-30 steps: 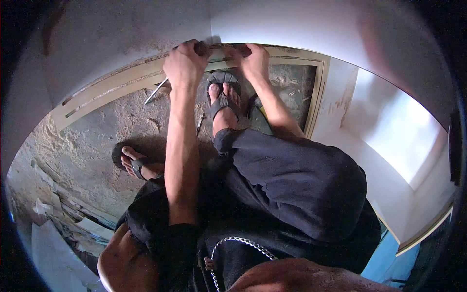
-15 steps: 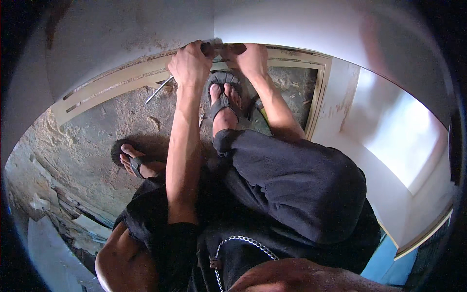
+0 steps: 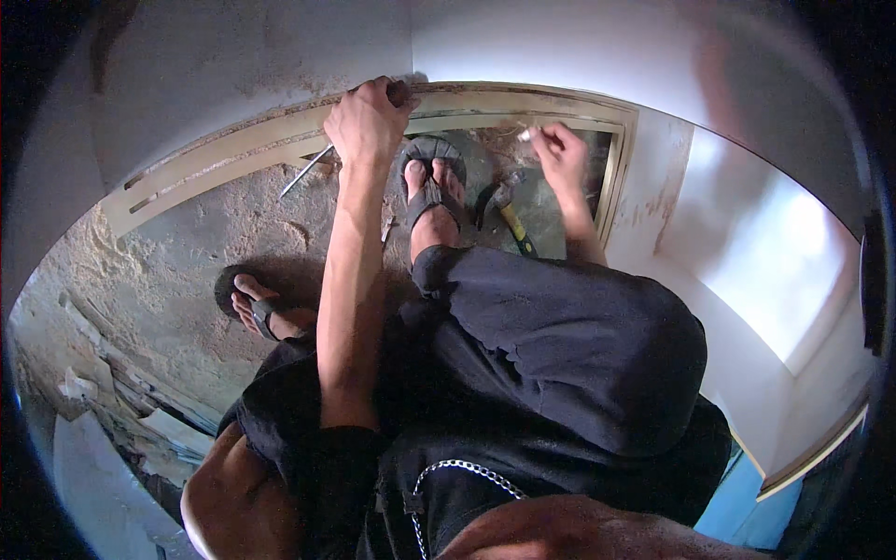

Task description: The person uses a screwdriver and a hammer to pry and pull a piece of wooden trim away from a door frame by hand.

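My left hand (image 3: 367, 123) is closed at the wooden frame's far rail, near the wall corner. A tool with a thin metal shaft (image 3: 305, 174) sticks out from under this fist toward the floor; its handle end is hidden. My right hand (image 3: 562, 161) is raised over the frame's right part, its fingers pinching a small whitish piece (image 3: 525, 135) too small to name. The pale wooden frame (image 3: 224, 168) has long slots and lies along the wall's foot. Below the right hand, a hammer (image 3: 514, 227) with a yellow and black handle lies on the floor beside my foot.
My sandalled feet (image 3: 434, 191) stand close to the frame. Sawdust (image 3: 140, 280) covers the floor at left, and broken strips and boards (image 3: 140, 411) pile up at lower left. White panels (image 3: 597, 51) rise ahead and at right.
My right hand has left the far rail and moved right and nearer, now pinching a small whitish piece. The hammer has come into fuller view. My left hand has stayed in place.
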{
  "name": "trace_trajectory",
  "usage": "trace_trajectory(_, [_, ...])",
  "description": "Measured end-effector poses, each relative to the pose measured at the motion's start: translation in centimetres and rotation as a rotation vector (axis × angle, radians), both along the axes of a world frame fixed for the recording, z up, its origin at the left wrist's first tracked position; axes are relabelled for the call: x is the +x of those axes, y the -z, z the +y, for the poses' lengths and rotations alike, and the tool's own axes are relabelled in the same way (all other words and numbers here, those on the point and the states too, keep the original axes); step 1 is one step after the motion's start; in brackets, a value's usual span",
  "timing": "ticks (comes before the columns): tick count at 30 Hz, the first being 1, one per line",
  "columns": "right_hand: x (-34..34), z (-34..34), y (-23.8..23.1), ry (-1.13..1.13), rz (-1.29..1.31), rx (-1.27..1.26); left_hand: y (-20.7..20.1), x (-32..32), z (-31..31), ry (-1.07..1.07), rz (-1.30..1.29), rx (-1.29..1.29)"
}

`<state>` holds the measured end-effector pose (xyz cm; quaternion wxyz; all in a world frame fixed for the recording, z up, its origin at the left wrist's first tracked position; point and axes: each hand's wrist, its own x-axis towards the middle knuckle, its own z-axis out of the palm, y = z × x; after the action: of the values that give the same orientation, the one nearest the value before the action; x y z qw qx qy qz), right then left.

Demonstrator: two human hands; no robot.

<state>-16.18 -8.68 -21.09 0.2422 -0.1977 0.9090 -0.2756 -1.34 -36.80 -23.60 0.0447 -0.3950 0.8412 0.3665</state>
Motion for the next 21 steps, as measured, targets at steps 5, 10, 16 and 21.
trace_trajectory(5, [1.1,-0.1,-2.9,-0.175,0.109,0.571,-0.3,-0.1,0.1,-0.002,0.0,-0.039])
trace_trajectory(10, [2.2,-8.1,-1.1,-0.12,0.071,0.026,0.0,0.0,0.0,-0.011,0.039,-0.01])
trace_trajectory(16, [2.4,-12.0,2.6,-0.16,0.27,0.138,-0.1,-0.4,0.0,0.014,0.038,-0.013])
trace_trajectory(21, [3.8,-13.9,2.3,-0.092,0.263,0.039,0.6,0.2,0.1,-0.02,0.061,-0.015])
